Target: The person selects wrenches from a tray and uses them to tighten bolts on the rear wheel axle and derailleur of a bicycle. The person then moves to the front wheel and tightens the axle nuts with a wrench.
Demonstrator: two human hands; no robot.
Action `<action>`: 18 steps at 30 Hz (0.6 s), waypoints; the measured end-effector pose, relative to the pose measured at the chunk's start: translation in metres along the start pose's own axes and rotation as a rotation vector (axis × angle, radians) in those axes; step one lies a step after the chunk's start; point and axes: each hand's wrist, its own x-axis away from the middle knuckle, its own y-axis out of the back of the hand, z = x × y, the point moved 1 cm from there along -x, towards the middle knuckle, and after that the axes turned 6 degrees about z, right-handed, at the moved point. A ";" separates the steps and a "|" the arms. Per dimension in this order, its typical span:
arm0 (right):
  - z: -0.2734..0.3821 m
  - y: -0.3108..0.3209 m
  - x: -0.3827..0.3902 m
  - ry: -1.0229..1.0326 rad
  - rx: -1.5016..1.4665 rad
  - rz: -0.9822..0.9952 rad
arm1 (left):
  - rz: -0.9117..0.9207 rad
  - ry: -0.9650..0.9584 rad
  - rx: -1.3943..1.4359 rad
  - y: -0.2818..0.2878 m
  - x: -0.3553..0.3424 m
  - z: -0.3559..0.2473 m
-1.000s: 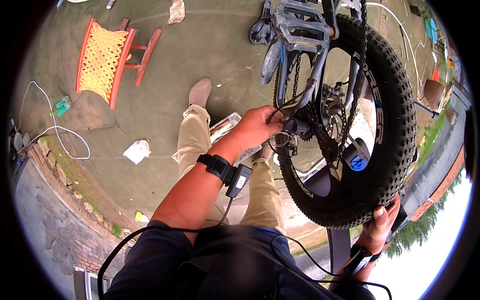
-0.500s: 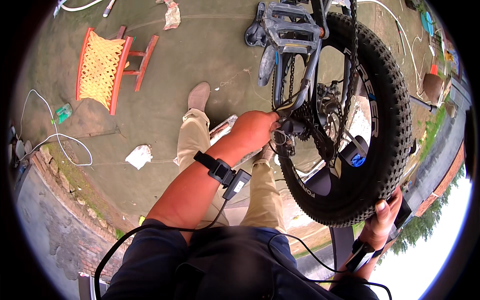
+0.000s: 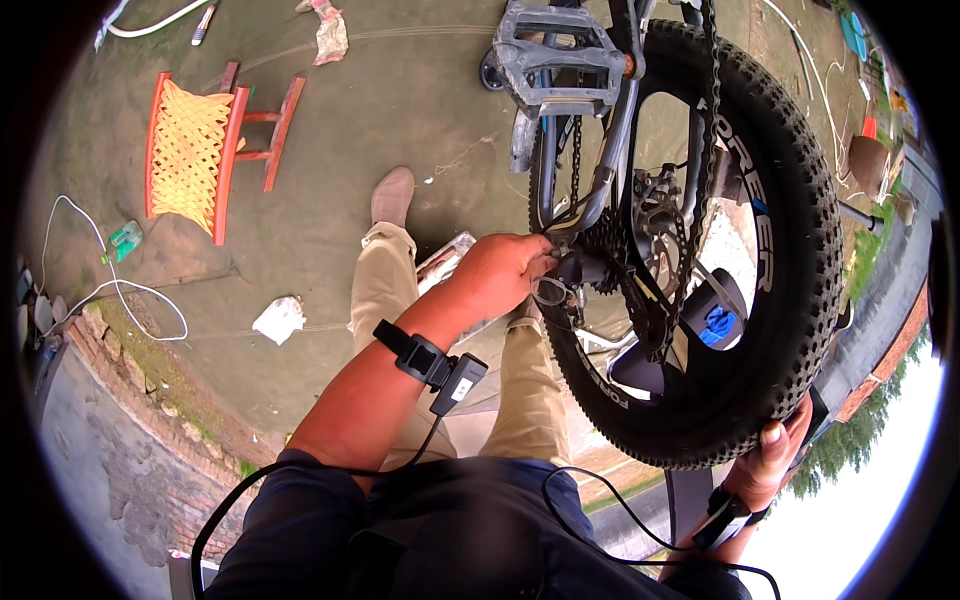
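A bicycle's wide black knobbly tire (image 3: 800, 330) rises on the right, mounted in a grey frame (image 3: 620, 130) with a grey pedal (image 3: 560, 60) above. My left hand (image 3: 508, 272) is closed at the wheel's hub, fingers pinched at a dark part beside the cogs (image 3: 603, 240). The fingertips partly hide what they hold. A loop of thin cable (image 3: 549, 291) hangs just beneath them. At the wheel's near lower edge, my right hand (image 3: 768, 458) grips the tire, thumb on the near side and fingers partly hidden. The chain (image 3: 712, 110) runs down past the derailleur (image 3: 652, 318).
A low red stool with a woven yellow seat (image 3: 190, 155) lies on its side at the left. Nearby are a white scrap (image 3: 279, 319), a green bottle (image 3: 126, 240) and a looping white cable (image 3: 120, 290). A brown bucket (image 3: 868, 162) stands far right.
The wheel and frame have shifted slightly; the tire's lower edge now sits lower and further right, and my right hand has moved with it. My left hand stays at the hub.
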 end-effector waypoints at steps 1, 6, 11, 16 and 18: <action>0.007 -0.007 -0.001 0.007 0.018 0.007 | 0.023 0.047 0.067 0.000 -0.001 -0.001; 0.011 -0.003 -0.002 0.006 0.084 -0.002 | 0.062 0.099 0.230 0.000 -0.002 -0.007; -0.015 0.029 0.018 -0.064 0.087 0.057 | 0.059 0.108 0.182 -0.002 -0.001 -0.001; -0.035 0.032 0.030 -0.108 0.030 0.081 | 0.065 0.107 0.143 0.000 -0.001 -0.003; -0.027 0.029 0.030 -0.103 0.063 0.066 | 0.054 0.100 0.153 -0.002 0.001 -0.005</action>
